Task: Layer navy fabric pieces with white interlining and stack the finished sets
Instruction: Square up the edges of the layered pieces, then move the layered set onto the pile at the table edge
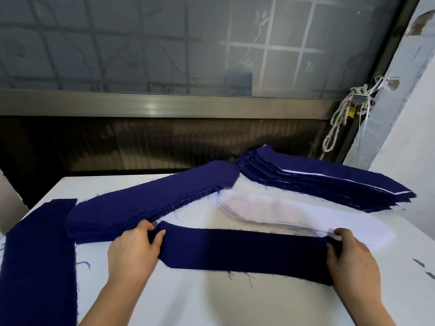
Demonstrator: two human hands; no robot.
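Fabric strip (244, 250): navy, stretched flat across the near middle of the table, one end in each hand; slanted corner cut at the left end, loose threads hanging off the near edge.
Left hand (134, 248): pinching the strip's left end, thumb on top of the cloth, fingers curled over the far edge.
Right hand (350, 255): gripping the strip's right end in the same way, thumb on the cloth, fingers curled round the far corner, just beside the white pieces.
White interlining (263, 208): low pile of thin pale pieces, lying just beyond the strip, between it and the layered stack; near right end reaching the right hand, touching or only close, cannot tell.
Layered stack (317, 182): back right of the table, many navy layers fanned out, thin white edges showing between some of them.
Navy pile (146, 201): left of centre, laid slantwise from beside the left hand up toward the layered stack, near edge heavily frayed.
Second navy pile (37, 260): far left, running down to the bottom edge of the view, top end just beside the slanted pile.
Table (211, 302): white, with stray dark threads.
Window (164, 43): frosted glass with grid shadows, metal frame behind the table.
Cord (341, 118): pale, knotted, hanging at the frame's right end.
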